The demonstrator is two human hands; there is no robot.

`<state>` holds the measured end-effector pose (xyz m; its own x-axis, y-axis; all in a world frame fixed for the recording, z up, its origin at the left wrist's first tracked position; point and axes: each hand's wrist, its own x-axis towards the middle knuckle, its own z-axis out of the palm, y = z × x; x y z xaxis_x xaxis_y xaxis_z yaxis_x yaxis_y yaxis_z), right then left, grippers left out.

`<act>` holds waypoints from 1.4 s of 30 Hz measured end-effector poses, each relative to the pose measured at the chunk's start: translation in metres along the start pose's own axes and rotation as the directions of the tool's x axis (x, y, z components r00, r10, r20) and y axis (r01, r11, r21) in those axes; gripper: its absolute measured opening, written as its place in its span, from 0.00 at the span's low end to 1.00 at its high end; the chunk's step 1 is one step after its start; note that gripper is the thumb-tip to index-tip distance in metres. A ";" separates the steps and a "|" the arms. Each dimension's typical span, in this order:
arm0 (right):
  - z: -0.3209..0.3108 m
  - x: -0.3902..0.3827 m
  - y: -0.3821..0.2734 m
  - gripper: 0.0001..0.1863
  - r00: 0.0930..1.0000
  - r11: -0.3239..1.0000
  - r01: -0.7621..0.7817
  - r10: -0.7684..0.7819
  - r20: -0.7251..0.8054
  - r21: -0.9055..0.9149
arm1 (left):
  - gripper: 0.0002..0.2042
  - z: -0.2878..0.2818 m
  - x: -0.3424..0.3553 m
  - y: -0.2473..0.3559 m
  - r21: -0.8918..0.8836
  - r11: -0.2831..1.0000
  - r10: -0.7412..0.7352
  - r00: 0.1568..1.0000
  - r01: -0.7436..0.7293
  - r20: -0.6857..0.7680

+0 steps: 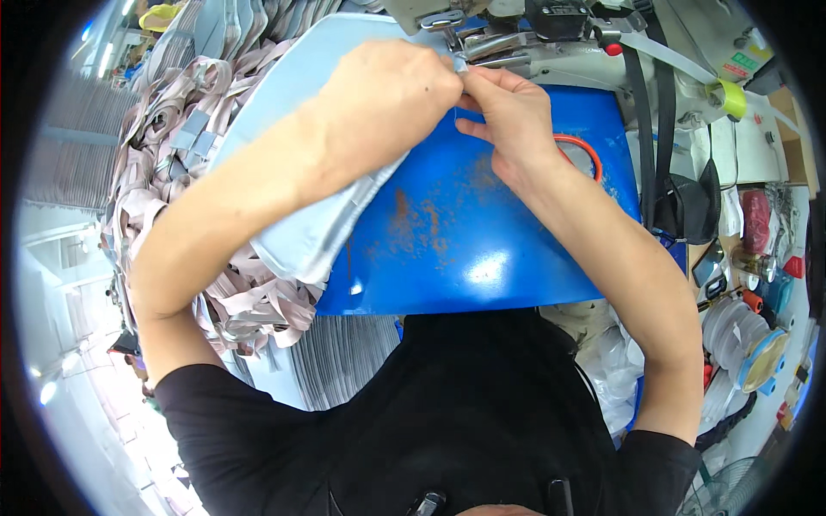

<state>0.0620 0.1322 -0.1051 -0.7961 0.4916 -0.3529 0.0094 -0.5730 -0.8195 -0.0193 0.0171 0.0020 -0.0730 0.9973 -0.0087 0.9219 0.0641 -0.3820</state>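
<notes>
The left hand (404,82) has its fingers bent inward, their tips hidden; what they grip I cannot tell. The right hand (512,107) meets it at the fingertips, narrow, by a tiny white scrap (460,65); whether it pinches that is unclear. One pale blue cloth (314,241) lies beneath the left hand and forearm, reaching back toward the elbow. One sewing machine (568,64) stands just beyond both hands, and one red loop (594,153) sits beside the right wrist. Farther right of that hand, a sticker (740,64) carries small green and red print.
</notes>
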 end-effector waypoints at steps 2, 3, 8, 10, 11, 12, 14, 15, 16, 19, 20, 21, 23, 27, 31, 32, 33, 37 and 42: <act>0.000 0.001 0.002 0.13 1.000 1.000 -0.001 0.001 0.000 0.029 | 0.15 0.003 0.001 0.008 -0.023 0.999 -0.045 0.999 0.045 0.011; 0.000 0.003 0.005 0.14 1.000 0.999 0.000 0.000 -0.001 0.049 | 0.15 0.005 0.001 0.011 -0.032 0.997 -0.068 0.998 0.067 -0.008; 0.001 -0.002 0.005 0.15 1.000 0.993 0.013 -0.013 -0.005 0.113 | 0.13 0.019 0.004 0.029 -0.108 0.973 -0.208 0.977 0.203 -0.041; -0.002 -0.004 0.009 0.15 1.000 0.983 0.020 -0.022 0.008 0.184 | 0.12 0.025 0.008 0.036 -0.166 0.957 -0.253 0.964 0.237 -0.082; -0.005 -0.001 0.012 0.15 0.999 0.984 0.046 -0.049 0.009 0.175 | 0.11 0.028 0.011 0.040 -0.196 0.948 -0.276 0.956 0.253 -0.101; -0.009 0.003 0.015 0.15 0.997 0.984 0.072 -0.075 0.012 0.164 | 0.11 0.031 0.015 0.044 -0.249 0.924 -0.329 0.936 0.291 -0.128; -0.019 0.007 0.019 0.15 0.994 0.976 0.099 -0.107 0.033 0.196 | 0.11 0.038 0.024 0.051 -0.358 0.864 -0.434 0.884 0.355 -0.171; -0.023 0.007 0.020 0.15 0.991 0.980 0.111 -0.122 0.060 0.164 | 0.11 0.043 0.025 0.054 -0.394 0.834 -0.486 0.853 0.386 -0.192; -0.026 0.008 0.019 0.15 0.987 0.984 0.123 -0.136 0.087 0.132 | 0.11 0.050 0.025 0.057 -0.431 0.802 -0.536 0.818 0.414 -0.211; -0.044 0.000 0.021 0.16 0.935 0.922 0.340 -0.310 0.171 -0.185 | 0.12 0.066 0.020 0.058 -0.613 0.684 -0.626 0.749 0.394 -0.217; -0.049 -0.007 0.022 0.16 0.900 0.845 0.431 -0.378 0.217 -0.318 | 0.13 0.071 0.015 0.057 -0.680 0.636 -0.646 0.734 0.366 -0.209; -0.050 -0.017 0.018 0.17 0.891 0.775 0.452 -0.371 0.262 -0.441 | 0.14 0.077 0.007 0.056 -0.798 0.523 -0.664 0.730 0.300 -0.161; -0.051 -0.038 0.006 0.19 0.875 0.588 0.484 -0.344 0.341 -0.648 | 0.18 0.088 -0.014 0.055 -0.956 0.254 -0.670 0.740 0.148 -0.064; -0.059 -0.035 0.028 0.19 0.873 0.817 0.447 -0.311 0.374 -0.364 | 0.23 0.119 -0.082 0.061 -0.707 0.497 -0.847 0.459 0.503 -0.269; -0.051 -0.044 0.022 0.18 0.929 0.985 0.149 -0.168 0.330 0.083 | 0.25 0.145 -0.146 0.090 -0.899 -0.420 -0.859 0.267 0.123 0.438; -0.050 -0.042 0.022 0.18 0.931 0.985 0.113 -0.151 0.333 0.130 | 0.24 0.136 -0.152 0.094 -0.744 -0.662 -0.718 0.367 -0.093 0.592; -0.050 -0.041 0.022 0.18 0.932 0.982 0.079 -0.134 0.338 0.171 | 0.23 0.130 -0.152 0.097 -0.764 -0.638 -0.737 0.367 -0.100 0.568; -0.038 -0.020 0.022 0.18 0.928 0.966 0.053 -0.141 0.344 0.253 | 0.22 0.118 -0.144 0.088 -0.857 -0.509 -0.818 0.353 -0.077 0.454; -0.030 -0.008 0.015 0.16 0.951 0.970 0.082 -0.145 0.272 0.230 | 0.24 0.115 -0.138 0.064 -0.917 -0.397 -0.856 0.375 -0.035 0.356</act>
<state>0.0867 0.1390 -0.1279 -0.9234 0.3721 -0.0940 -0.1953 -0.6664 -0.7195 0.0062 -0.1207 -0.1279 -0.9520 0.3059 -0.0056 -0.0145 -0.0270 0.9995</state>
